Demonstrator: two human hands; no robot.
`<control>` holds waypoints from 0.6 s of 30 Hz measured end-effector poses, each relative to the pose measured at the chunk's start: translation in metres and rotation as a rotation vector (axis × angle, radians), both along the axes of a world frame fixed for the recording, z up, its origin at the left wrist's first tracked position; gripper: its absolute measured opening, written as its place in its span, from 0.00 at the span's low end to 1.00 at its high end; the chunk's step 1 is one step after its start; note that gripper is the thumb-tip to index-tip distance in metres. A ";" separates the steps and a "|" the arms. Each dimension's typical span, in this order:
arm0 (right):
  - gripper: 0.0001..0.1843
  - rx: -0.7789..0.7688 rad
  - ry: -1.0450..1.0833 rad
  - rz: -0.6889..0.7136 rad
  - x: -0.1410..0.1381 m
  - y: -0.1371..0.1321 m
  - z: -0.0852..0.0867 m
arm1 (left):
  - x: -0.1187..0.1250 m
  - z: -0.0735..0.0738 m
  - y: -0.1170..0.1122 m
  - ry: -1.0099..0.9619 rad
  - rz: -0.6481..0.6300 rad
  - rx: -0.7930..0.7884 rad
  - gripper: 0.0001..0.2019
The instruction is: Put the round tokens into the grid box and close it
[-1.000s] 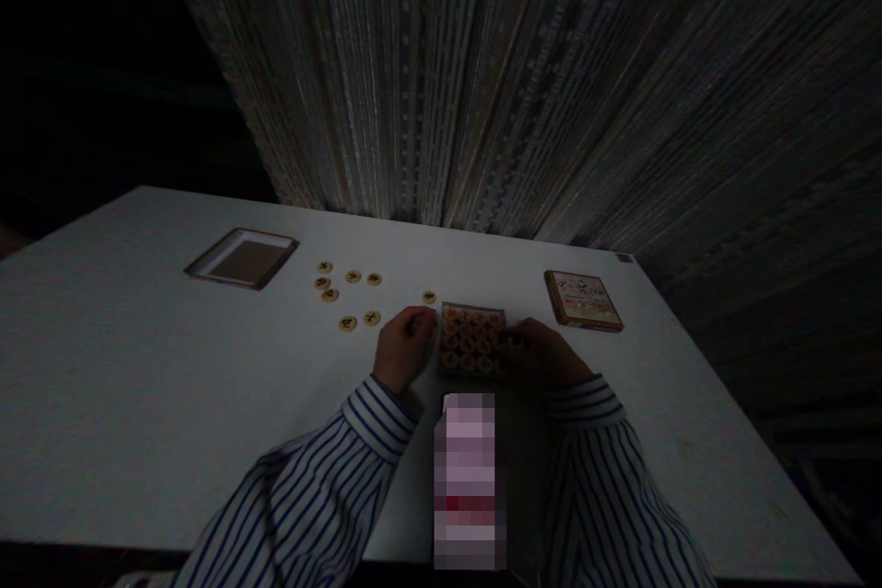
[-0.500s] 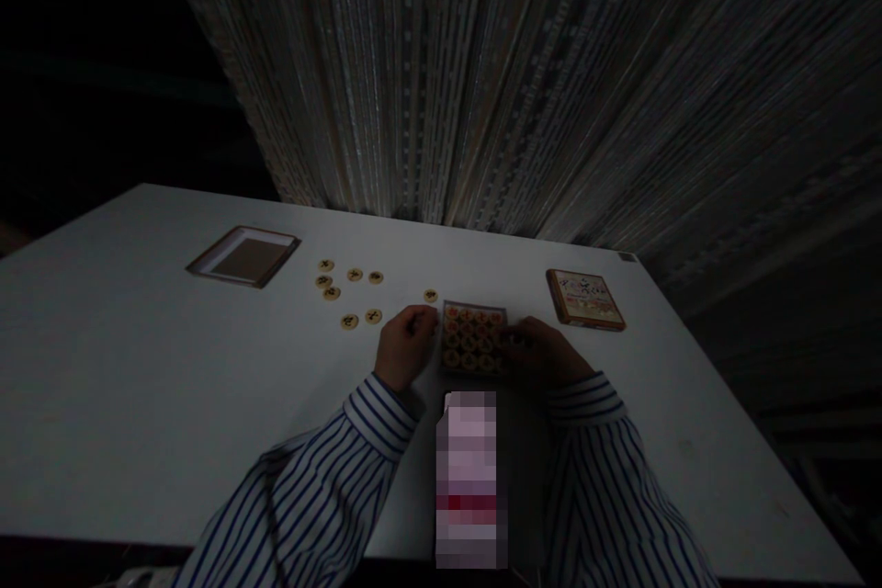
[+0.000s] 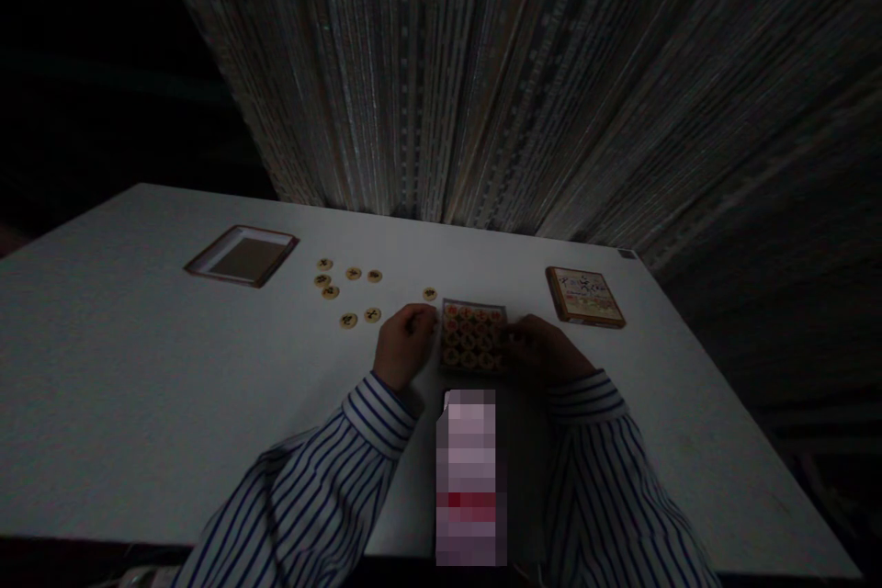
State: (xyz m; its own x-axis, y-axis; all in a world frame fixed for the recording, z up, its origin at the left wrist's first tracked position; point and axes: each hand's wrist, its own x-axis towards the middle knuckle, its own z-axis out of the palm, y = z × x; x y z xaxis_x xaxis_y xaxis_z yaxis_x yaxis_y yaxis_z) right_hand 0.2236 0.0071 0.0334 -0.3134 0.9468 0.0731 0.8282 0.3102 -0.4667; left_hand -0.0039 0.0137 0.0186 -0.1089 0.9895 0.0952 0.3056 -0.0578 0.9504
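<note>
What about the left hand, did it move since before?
No. The left hand stays at the left edge of the piece tray, just below the nearest loose disc.

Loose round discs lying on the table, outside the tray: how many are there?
8 discs: five clustered far left, two nearer, one by the left hand, which may hide more.

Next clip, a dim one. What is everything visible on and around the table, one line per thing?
table: one, white, fills the lower frame
piece tray: one, holds round red-marked pieces, between the hands
loose discs: eight, pale yellow with dark marks, left of the tray
open box half: one, brown inside, far left
closed box: one, pictured top, far right
backdrop: grey, striped, behind the table
left hand: curled, at the tray's left edge
right hand: at the tray's right edge
</note>
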 end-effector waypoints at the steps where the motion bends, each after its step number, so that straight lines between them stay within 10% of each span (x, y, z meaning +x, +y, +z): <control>1: 0.11 0.000 -0.002 -0.002 0.000 0.000 0.000 | 0.000 0.000 0.000 0.000 -0.003 -0.002 0.12; 18: 0.10 0.001 -0.017 0.016 0.000 -0.001 -0.001 | 0.000 -0.002 0.000 -0.025 -0.005 0.006 0.12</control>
State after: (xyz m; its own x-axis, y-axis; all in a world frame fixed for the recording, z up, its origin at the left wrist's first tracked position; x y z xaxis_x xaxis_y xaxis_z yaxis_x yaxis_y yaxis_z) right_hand 0.2241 0.0057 0.0325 -0.3294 0.9417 0.0688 0.8312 0.3237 -0.4519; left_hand -0.0039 0.0132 0.0167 -0.1060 0.9895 0.0980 0.2812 -0.0647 0.9575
